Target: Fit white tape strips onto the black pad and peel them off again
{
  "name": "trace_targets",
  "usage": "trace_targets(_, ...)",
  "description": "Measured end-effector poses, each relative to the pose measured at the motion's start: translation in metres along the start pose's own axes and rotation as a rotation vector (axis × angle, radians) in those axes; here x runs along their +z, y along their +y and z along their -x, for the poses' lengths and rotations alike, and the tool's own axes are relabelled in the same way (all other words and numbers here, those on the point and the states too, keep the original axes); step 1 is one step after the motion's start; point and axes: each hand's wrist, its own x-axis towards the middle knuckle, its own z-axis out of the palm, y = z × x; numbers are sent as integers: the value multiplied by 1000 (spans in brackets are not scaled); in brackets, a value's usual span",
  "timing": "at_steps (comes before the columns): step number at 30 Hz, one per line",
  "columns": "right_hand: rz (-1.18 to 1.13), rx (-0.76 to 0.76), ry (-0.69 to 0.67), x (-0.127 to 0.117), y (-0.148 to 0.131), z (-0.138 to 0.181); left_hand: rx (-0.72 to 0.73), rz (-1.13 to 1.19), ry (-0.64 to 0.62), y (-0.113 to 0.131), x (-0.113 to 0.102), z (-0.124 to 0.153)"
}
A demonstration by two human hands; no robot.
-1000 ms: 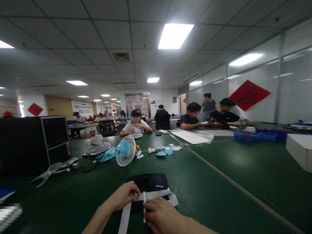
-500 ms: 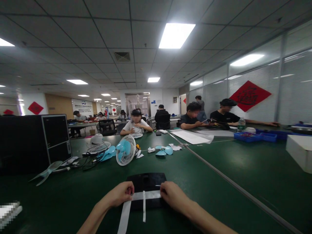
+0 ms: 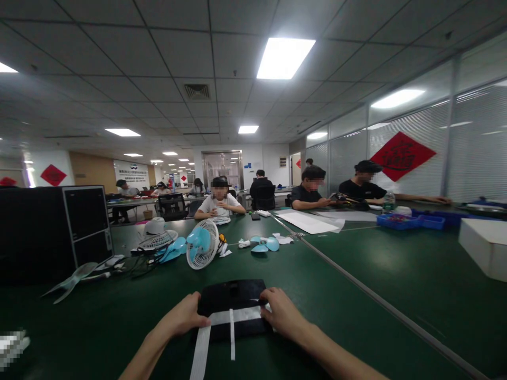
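A flat black panel-like piece point(image 3: 233, 295) lies on the table close in front of me; I cannot make out its exact kind. A white strap point(image 3: 241, 315) crosses it, with a long end point(image 3: 200, 351) running down to the lower left and a narrow strip point(image 3: 232, 338) hanging down its middle. My left hand point(image 3: 186, 315) grips the left edge of the piece, its thumb lying by the strap's corner. At the opposite edge, my right hand point(image 3: 279, 311) is closed round the side, thumb near the strap's right end. Fingertips beneath the piece are hidden.
Beyond the piece lie a white fan cage point(image 3: 203, 244) with blue blades, another fan point(image 3: 156, 232) and a loose blue blade set point(image 3: 264, 244). A black computer case point(image 3: 87, 227) stands left, a white box point(image 3: 484, 248) right. People sit across the green table point(image 3: 340, 316).
My left hand has moved left from the strap onto the black piece's left edge. My right hand has shifted up slightly and spread round the right edge.
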Motion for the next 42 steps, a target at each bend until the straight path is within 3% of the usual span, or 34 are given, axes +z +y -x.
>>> trace_targets(6, 17, 22, -12, -5, -2, -2, -5, 44, -36, -8, -1, -4)
trace_targets(11, 11, -6, 44, -9, 1, -23, 42, 105, -106, -26, -9, -13)
trace_targets(15, 40, -151, 1, -5, -7, -48, 19, 57, 57, -52, -19, -26)
trace_targets(18, 100, -234, -47, 4, -20, -66, -115, -113, 212, -73, -22, -34)
trace_targets(22, 143, -260, -62, 16, -35, -83, -145, -166, 253, -89, -22, -39)
trace_targets(31, 178, -284, -74, 21, -42, -94, -134, -238, 271, -90, -15, -41)
trace_targets(37, 157, -247, -6, 3, -31, -88, -129, -231, 267, -96, -14, -46)
trace_targets(42, 170, -81, 143, -36, 14, -76, -138, -227, 256, -93, -14, -45)
